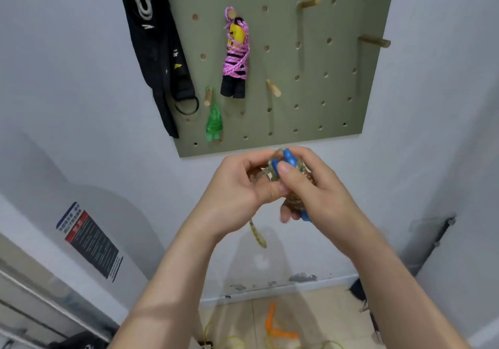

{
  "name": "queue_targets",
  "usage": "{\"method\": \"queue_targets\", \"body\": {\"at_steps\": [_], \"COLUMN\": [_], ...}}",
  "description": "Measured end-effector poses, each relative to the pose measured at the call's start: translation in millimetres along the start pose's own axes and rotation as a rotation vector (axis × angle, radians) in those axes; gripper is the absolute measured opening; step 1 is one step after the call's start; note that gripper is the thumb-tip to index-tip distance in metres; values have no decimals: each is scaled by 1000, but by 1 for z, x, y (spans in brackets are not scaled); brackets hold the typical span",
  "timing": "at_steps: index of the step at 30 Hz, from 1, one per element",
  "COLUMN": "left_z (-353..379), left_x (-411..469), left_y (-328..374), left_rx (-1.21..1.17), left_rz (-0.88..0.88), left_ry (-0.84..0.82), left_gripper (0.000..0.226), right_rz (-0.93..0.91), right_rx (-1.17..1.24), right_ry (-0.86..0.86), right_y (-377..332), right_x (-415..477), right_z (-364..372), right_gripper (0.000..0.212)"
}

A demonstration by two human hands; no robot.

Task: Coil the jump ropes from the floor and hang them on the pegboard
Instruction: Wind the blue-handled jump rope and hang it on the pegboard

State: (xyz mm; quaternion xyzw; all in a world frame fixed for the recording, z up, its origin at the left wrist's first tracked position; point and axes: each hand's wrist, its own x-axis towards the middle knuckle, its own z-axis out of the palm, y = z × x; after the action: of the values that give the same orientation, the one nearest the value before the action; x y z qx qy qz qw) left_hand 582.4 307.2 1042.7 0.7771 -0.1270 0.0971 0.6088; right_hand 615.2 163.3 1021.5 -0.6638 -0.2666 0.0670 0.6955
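Gripping the coiled speckled jump rope (297, 202) in both hands, just below the lower edge of the pegboard (337, 92) and in front of the white wall. Curling the right hand (321, 189) round the bundle, with the thumb pressing on the blue handles (288, 159) at the top and the fingers wrapping underneath. Pinching a strand of the same rope with the left hand (240, 184), thumb and fingers closing on it right beside the right thumb. Letting a short loose end (258, 236) dangle below the hands.

Facing a board carrying a pink rope (236, 59) wound round black handles and hanging from a peg. Also facing a green rope (214, 124) hanging lower left from another peg, and black straps (159, 51) along the left edge. Passing over several bare wooden pegs (273, 89) to the right of these.

Leaving an orange rope (271, 321) and a yellow-green rope (235, 342) lying on the tiled floor (324, 313) between the forearms. Standing near a printed notice (89, 243) stuck low on the left wall.
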Motion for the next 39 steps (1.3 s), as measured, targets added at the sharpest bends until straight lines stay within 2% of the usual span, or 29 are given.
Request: {"method": "queue_targets", "body": {"at_steps": [2,5,11,14,16,21,24,26,28,32,34,36,39], "left_z": [6,16,19,9,1,-7,-14,-19,-23,-31,-35,-40,-51], "left_x": [10,17,17,10,2,-13,-23,-27,-27,-20,-16,-17,-21], "left_y": [5,8,17,15,11,4,12,21,28,29,26,23,19], "left_rx": [31,182,503,714,769,920,912,904,847,556,438,445,590], "left_rz": [15,24,185,242,258,382,471,550,591,527,479,468,495], "left_ry": [94,245,314,325,348,428,478,433,375,357,353,329,241], "left_gripper": [33,44,36,31,34,25,10,3,12,17,15,14,17], "right_rz": [-37,-89,-178,-158,-130,-113,-155,-183,-233,-281,-295,-319,-345], "right_rx": [63,62,-79,46,109,26,-209,-347,-446,-575,-570,-578,-654], "right_ry": [135,229,190,151,168,223,237,195,150,89,71,39,-20], "right_y": [0,0,-6,-13,-18,-14,0,5,5,-3,-6,-6,-5], "right_x": [11,22,36,36,36,35,31,29,28,28,30,32,35], "right_z": [-1,-6,-9,-6,-7,-1,5,12,18,33,42,46,46], "right_gripper": [4,5,11,17,21,10,15,19,22,37,36,34,35]}}
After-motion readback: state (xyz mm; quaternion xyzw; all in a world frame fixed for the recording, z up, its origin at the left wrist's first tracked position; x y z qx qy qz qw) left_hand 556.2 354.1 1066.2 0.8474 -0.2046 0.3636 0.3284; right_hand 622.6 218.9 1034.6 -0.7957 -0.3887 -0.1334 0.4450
